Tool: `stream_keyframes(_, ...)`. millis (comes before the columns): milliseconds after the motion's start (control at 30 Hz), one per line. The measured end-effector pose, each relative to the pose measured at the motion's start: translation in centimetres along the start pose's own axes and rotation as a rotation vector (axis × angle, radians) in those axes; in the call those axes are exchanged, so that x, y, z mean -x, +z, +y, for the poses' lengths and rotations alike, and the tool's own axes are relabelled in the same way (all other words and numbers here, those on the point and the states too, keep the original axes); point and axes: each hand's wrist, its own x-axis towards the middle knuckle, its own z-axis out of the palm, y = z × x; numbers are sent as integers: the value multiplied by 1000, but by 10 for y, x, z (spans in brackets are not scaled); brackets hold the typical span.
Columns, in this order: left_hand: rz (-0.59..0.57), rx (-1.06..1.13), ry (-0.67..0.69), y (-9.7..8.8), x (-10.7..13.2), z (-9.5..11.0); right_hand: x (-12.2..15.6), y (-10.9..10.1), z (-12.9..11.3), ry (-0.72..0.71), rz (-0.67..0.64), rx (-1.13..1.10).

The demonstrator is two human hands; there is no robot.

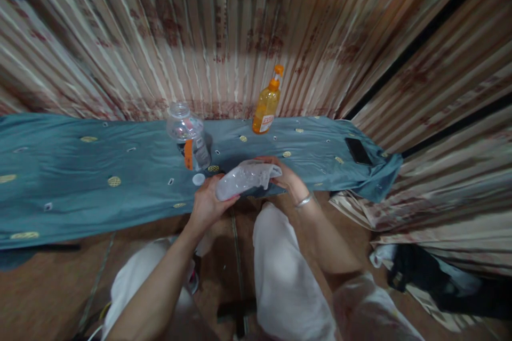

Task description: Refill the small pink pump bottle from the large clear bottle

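Between my two hands is a whitish, see-through plastic piece [246, 178], rounded at its left end and ragged or folded at its right; its exact kind I cannot make out. My left hand [210, 200] grips the rounded end, thumb along the lower side. At the other end my right hand [284, 176], with a silver bangle on the wrist, closes round the ragged part, its fingers partly hidden behind. Just beyond my left hand stands a clear plastic bottle [202, 154] with no cap and a black-and-orange label. A white round cap [198, 179] lies beside it.
An orange pump bottle [266, 109] stands at the back of the bench with the blue-green cloth [140, 192]. A black phone [358, 151] lies at the right end. Pleated curtains [224, 37] hang behind, and dark clothing [432, 277] lies at lower right.
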Motion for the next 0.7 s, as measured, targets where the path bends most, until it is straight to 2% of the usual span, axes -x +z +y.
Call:
stream_keyframes(133,29,40,-201,-8,-3,4,17,3,10,111,-25,-85)
stream_keyframes(267,41,69,-392,-17,-6,5,27,0,10,134,115,-160)
stream_keyframes(400,62,134,-441,-20,-7,1,24,-7,3,50,295,-195)
stream_keyframes(533,103,213,-470,-22,-6,-2,13,-11,4,-30,375,-152)
stream_keyframes(633,129,235,-487,-24,-5,-6,3,-13,10,-96,435,3)
stream_keyframes(700,145,237,-499,-26,-4,-9,-3,-15,13,-157,485,202)
